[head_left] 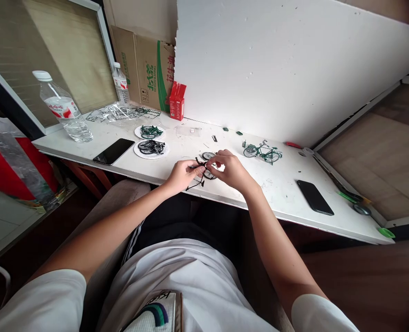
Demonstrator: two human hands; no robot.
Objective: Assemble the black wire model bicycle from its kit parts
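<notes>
Over the front edge of the white table, my left hand [184,176] pinches a black model bicycle frame [200,181]. My right hand [228,169] is closed at the same frame, thumb and forefinger together by its upper part; whether a small part sits between them is hidden. Behind and beneath the fingers lie black spoked model wheels [209,156], partly covered by my right hand. To the right a green model bicycle [263,152] stands on the table. On the left, a paper plate [166,152] carries black bicycle parts [151,147].
Green parts lie on another paper plate [137,134]. A phone [113,151] lies at left, another phone [315,197] at right. Water bottles [64,110], a red box [177,101] and a cardboard box [145,69] stand at the back left. Small loose pieces [214,138] lie behind my hands.
</notes>
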